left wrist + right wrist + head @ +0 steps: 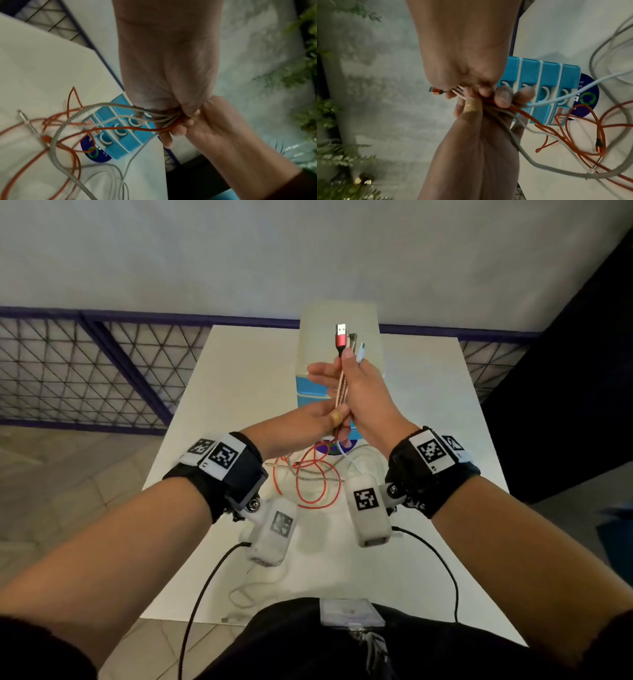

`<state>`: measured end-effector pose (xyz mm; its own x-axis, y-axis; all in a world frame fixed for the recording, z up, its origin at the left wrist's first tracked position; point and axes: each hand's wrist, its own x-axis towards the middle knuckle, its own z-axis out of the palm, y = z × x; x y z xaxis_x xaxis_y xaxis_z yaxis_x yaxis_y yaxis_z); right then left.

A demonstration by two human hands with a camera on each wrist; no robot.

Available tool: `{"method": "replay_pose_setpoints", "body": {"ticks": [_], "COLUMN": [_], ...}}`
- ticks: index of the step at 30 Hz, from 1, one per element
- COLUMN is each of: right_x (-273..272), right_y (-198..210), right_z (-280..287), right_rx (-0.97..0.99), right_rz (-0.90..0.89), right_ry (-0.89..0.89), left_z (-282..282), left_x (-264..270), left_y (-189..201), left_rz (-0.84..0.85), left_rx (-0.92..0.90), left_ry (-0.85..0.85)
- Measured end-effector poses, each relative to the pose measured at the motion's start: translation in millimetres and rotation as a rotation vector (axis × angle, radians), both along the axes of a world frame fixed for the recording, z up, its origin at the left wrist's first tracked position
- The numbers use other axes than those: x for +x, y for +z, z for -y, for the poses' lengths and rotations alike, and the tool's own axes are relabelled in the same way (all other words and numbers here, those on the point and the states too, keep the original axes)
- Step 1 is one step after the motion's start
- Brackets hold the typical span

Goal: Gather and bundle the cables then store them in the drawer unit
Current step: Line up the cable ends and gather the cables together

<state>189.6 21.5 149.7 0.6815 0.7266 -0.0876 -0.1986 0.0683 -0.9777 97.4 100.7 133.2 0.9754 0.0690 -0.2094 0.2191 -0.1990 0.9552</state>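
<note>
Here, cables gripped between both hands' fingers

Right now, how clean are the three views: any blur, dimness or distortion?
Head view: bright and sharp on the red USB plug, edges bowed by the wide lens. Left wrist view: dim, the cables smeared. Right wrist view: dim too, drawer unit fairly clear, foliage at left soft.

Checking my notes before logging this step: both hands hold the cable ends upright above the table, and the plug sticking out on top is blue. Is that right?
Not quite: the plug on top is red, not blue, as the head view shows. The rest stands: both the left hand and right hand hold the cable ends upright above the table.
</note>
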Motion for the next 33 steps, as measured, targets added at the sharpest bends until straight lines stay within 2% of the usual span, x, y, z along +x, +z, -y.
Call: {"method": "replay_pose_setpoints", "body": {"ticks": [4,6,8,10,12,13,16,19,23,27,30,33], "right_x": [-3,2,9,14,14,12,5,1,-3,-5,-3,-5], "right_y": [9,15,22,23,16,11,-3,-12,-14,-14,-19,-24], "right_z": [-6,-6,-4,0,6,8,15,20,22,23,26,32], "right_rx": [0.086,0.093,0.064,0.002,-0.064,-0.092,-0.168,-0.205,-0.221,-0.222,-0.277,-0.33], "right_rz": [-0.029,-0.017,0.023,0.079,0.108,0.104,0.078,0.061,0.042,0.057,0.09,0.151], "right_ry": [-0.049,-0.077,-0.081,-0.079,-0.07,-0.06,-0.018,0.016,0.035,0.06,0.112,0.188], "left_z": [-9,-18,-28,-35,-34,-29,-3,15,14,6,-6,-19], "left_x": [-8,-18,-33,-50,-69,-79,-99,-105,-103,-97,-88,-70], "left_y": [-13,-31,-51,-70,-81,-82,-85,-102,-116,-114,-107,-88], "left_rz": [-0.067,-0.102,-0.087,-0.098,-0.254,-0.384,-0.712,-0.83,-0.836,-0.723,-0.639,-0.403], "left_rx": [0.353,0.423,0.398,0.479,0.64,0.731,0.91,1.085,1.184,1.259,1.144,0.987], "left_ry": [-0.06,-0.062,0.035,0.17,0.211,0.129,-0.296,-0.443,-0.452,-0.386,-0.279,-0.157]}}
